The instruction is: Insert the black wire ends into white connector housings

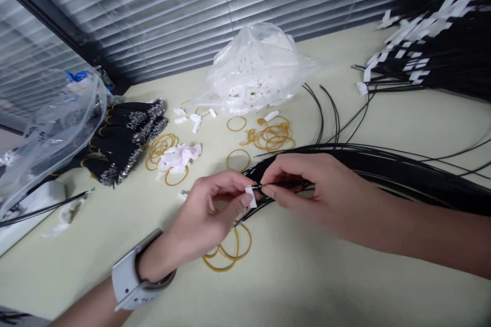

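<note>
Between the thumb and fingers of my left hand (pixel 209 212) is a small white connector housing (pixel 250 197). My right hand (pixel 307 184) pinches a thin black wire (pixel 260 188) close to its end, and that end meets the housing. Whether the wire tip sits inside the housing cannot be made out. Under and behind my right hand runs a thick bundle of black wires (pixel 383 158), with some loose ends showing below my fingers. Several yellow rubber bands (pixel 226 260) lie just under my left hand.
A clear plastic bag of white housings (pixel 253 74) stands at the back. On the left are banded black wire bundles with metal tips (pixel 118 138), partly under clear plastic. Black wires with white housings (pixel 425 46) are piled back right. Crumpled paper (pixel 178 157) lies mid-table.
</note>
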Demonstrator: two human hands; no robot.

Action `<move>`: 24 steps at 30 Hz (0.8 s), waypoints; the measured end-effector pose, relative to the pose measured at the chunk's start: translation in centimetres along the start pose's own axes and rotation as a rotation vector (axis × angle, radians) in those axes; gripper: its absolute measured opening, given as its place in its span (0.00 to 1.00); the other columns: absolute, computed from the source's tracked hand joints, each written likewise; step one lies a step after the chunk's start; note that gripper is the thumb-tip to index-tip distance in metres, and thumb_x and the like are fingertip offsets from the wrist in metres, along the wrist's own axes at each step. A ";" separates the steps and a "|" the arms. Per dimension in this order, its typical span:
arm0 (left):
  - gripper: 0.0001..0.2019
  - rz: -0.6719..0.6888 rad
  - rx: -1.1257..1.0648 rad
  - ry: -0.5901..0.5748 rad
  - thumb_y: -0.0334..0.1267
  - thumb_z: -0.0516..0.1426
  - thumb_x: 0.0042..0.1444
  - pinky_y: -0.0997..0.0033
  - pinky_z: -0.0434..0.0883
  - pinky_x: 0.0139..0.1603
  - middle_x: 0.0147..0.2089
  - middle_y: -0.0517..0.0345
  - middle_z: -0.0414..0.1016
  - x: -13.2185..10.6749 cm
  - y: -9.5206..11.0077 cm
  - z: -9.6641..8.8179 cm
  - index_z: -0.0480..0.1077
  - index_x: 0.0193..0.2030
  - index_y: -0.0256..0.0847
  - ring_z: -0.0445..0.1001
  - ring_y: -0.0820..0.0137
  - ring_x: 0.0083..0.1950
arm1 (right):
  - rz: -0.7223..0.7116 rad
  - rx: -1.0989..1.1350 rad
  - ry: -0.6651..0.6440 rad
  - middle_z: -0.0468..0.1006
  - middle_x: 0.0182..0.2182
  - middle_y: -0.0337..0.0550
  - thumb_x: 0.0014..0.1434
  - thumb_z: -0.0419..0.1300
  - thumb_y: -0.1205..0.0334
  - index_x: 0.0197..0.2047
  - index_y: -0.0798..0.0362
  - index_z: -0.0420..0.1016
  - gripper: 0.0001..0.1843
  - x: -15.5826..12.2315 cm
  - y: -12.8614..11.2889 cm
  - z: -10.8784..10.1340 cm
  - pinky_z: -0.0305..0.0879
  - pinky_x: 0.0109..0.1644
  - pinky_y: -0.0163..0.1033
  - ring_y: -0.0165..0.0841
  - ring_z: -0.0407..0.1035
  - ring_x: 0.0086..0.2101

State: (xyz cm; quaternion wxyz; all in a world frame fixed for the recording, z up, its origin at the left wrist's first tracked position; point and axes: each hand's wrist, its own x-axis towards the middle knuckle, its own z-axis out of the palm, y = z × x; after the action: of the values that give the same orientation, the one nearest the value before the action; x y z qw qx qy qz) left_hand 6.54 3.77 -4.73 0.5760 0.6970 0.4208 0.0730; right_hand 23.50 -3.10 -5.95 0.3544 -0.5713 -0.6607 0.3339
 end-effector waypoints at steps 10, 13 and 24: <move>0.15 0.006 0.056 0.028 0.46 0.53 0.47 0.94 0.65 0.30 0.30 0.62 0.72 0.1 0.2 0.2 0.69 0.38 0.40 0.68 0.88 0.31 | 0.070 -0.112 0.039 0.68 0.24 0.33 0.52 0.50 0.65 0.30 0.54 0.67 0.06 -0.2 0.1 0.3 0.50 0.25 0.25 0.18 0.59 0.24; 0.14 -0.001 0.081 0.036 0.46 0.53 0.47 0.93 0.65 0.29 0.30 0.62 0.72 0.1 0.2 0.3 0.68 0.36 0.40 0.68 0.87 0.30 | 0.082 -0.143 0.047 0.68 0.25 0.33 0.52 0.50 0.65 0.30 0.54 0.67 0.06 -0.2 -0.1 0.2 0.50 0.25 0.26 0.18 0.59 0.24; 0.12 -0.031 0.171 0.050 0.46 0.54 0.46 0.91 0.65 0.29 0.31 0.63 0.72 0.0 0.4 0.5 0.67 0.35 0.42 0.68 0.86 0.32 | -0.006 -0.225 0.048 0.67 0.26 0.32 0.55 0.49 0.64 0.30 0.54 0.66 0.07 -0.2 -0.2 0.3 0.49 0.29 0.28 0.20 0.56 0.26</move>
State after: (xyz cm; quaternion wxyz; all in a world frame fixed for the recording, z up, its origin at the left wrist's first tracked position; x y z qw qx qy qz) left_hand 7.00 3.43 -4.56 0.5046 0.7352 0.4504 0.0451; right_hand 23.18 -3.28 -5.97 0.3050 -0.6133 -0.6870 0.2428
